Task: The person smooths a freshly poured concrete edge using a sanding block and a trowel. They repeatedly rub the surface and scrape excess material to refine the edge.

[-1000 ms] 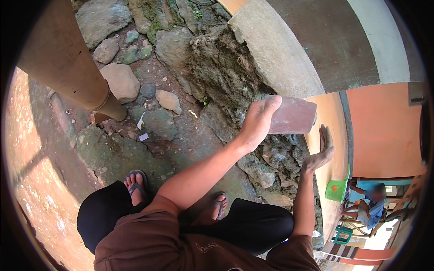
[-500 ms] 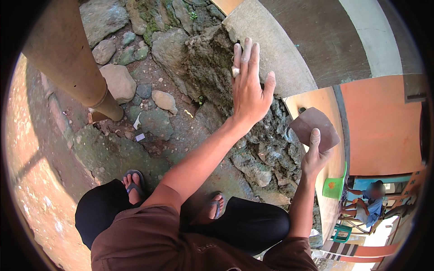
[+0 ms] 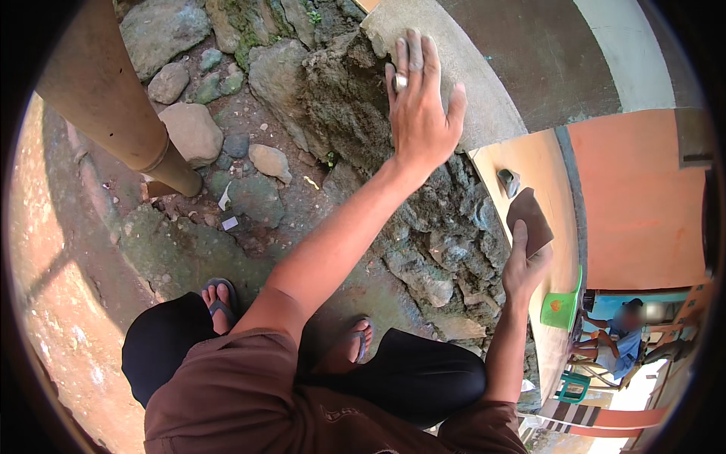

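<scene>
1. Head view: the left hand [image 3: 418, 113] lies flat, fingers spread, on the rough stone wall [image 3: 355, 113]; it could scrape or slip.
2. The right hand [image 3: 523, 266], fingers clamped on a brown brick piece [image 3: 531, 219], holds it against the orange ledge [image 3: 541, 163]; a loose grip drops it toward the sandalled feet [image 3: 219, 303].

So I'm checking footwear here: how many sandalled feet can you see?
2. The left foot shows beside the dark trouser knee; the right foot peeks out below the outstretched left forearm. Both stand on the stony ground.
</scene>
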### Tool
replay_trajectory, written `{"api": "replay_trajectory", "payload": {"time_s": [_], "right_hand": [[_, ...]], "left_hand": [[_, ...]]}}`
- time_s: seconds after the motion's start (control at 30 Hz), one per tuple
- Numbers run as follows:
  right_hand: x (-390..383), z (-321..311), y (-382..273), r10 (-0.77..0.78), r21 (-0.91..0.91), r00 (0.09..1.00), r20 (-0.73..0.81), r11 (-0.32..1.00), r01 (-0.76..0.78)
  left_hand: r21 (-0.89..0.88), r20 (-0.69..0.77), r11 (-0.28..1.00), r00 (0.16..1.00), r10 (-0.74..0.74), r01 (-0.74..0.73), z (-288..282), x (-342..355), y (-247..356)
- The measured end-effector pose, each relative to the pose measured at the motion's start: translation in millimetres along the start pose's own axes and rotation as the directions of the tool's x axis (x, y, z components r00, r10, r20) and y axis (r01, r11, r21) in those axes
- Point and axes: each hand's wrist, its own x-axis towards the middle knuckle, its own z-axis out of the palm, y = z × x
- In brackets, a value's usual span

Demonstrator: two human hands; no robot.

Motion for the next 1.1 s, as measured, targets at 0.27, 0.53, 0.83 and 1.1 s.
{"api": "replay_trajectory", "payload": {"time_s": [0.27,0.53,0.83,1.1], "right_hand": [[2,2,-5,-0.442,-0.309,0.886,0.140,0.831,0.463],[13,36,-41,-0.697,-0.590,0.647,0.310,0.393,0.706],[67,56,-58,-0.516,-0.773,0.708,0.482,0.131,0.621],[121,139,-101,-0.656,-0.747,0.635,0.408,0.160,0.645]], "left_hand": [[0.099,-0.090,0.950,0.948,0.305,-0.296,-33,119,-56],[0.028,0.197,0.962,0.945,0.261,-0.271,-45,145,-109],[-0.043,0.188,0.997,0.980,-0.061,0.070,-51,114,-89],[-0.098,0.131,0.995,0.991,-0.001,0.014,-37,107,-123]]}}
